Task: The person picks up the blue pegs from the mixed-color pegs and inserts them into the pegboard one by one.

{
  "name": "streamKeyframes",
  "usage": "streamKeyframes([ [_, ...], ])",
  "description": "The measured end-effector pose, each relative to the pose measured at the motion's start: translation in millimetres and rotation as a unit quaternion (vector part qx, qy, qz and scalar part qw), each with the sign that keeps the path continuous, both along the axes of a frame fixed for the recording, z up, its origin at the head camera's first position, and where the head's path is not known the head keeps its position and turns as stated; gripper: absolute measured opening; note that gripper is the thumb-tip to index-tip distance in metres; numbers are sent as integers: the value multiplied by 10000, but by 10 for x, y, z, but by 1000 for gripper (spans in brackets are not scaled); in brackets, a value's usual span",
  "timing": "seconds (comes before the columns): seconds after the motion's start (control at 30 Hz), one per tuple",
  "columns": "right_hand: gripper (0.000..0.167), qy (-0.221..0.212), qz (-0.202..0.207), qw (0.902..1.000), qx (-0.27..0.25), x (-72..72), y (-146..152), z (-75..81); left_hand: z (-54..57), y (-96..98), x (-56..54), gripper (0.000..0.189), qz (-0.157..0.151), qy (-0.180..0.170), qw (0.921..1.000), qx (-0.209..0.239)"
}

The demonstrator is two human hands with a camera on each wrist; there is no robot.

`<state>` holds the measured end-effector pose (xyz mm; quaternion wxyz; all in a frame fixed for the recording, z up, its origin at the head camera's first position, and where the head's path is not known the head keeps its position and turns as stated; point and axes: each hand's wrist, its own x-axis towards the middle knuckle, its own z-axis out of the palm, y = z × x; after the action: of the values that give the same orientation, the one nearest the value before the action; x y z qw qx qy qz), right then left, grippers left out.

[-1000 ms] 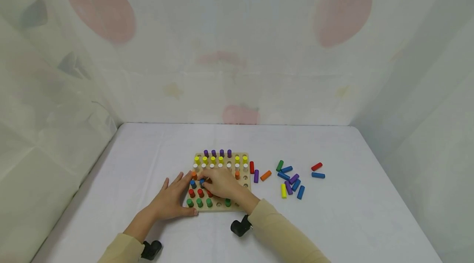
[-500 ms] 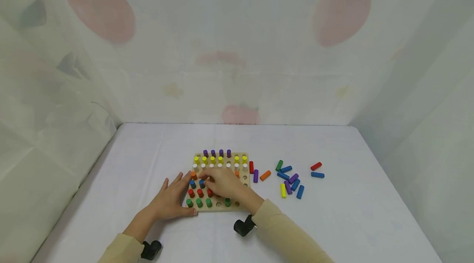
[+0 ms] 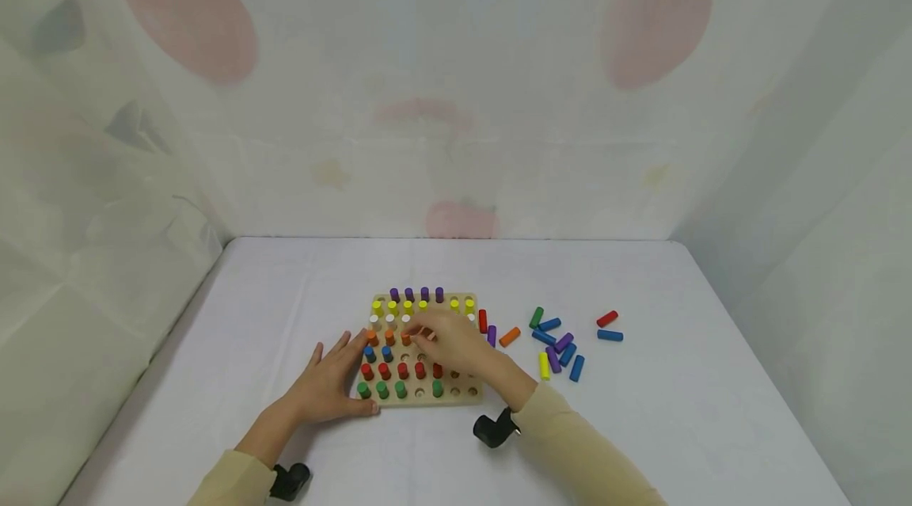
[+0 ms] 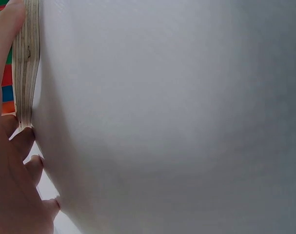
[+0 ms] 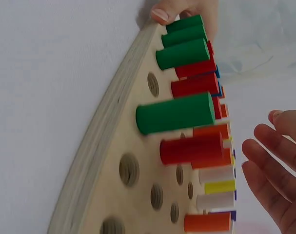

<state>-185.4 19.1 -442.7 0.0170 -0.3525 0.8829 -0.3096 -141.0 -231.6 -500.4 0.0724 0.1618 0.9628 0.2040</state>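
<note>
A wooden pegboard (image 3: 445, 403) carries upright pegs in colour rows, with purple at the back and green pegs (image 3: 401, 389) in front. My left hand (image 3: 328, 387) lies at its front-left corner, fingers spread. The thumb reaches the front edge and the index finger touches the left side. My right hand (image 3: 452, 340) hovers over the middle, its fingertips close to an orange peg (image 3: 406, 338). In the right wrist view its loosely bent fingers (image 5: 265, 161) are above the peg tops with nothing between them. The hand hides part of the white and orange rows.
Right of the board lie loose pegs: several blue pegs (image 3: 609, 336), a yellow peg (image 3: 545, 366), an orange peg (image 3: 509, 336), a green peg (image 3: 537, 317) and some red and purple ones. A white cloth (image 3: 677, 411) covers the table.
My right hand has moved to the right and slightly back from above the blue row, uncovering orange and red pegs standing in the board. My left hand keeps its place.
</note>
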Motion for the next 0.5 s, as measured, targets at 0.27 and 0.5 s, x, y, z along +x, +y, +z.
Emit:
streamKeyframes([
  [0.27,18,137,85,9996,-231,-43,239,-33,14,-3,5,121,11,-83,10000,30],
  [0.5,18,108,-133,9995,-253,-71,461,-38,1,-4,7,121,28,-93,9999,76],
])
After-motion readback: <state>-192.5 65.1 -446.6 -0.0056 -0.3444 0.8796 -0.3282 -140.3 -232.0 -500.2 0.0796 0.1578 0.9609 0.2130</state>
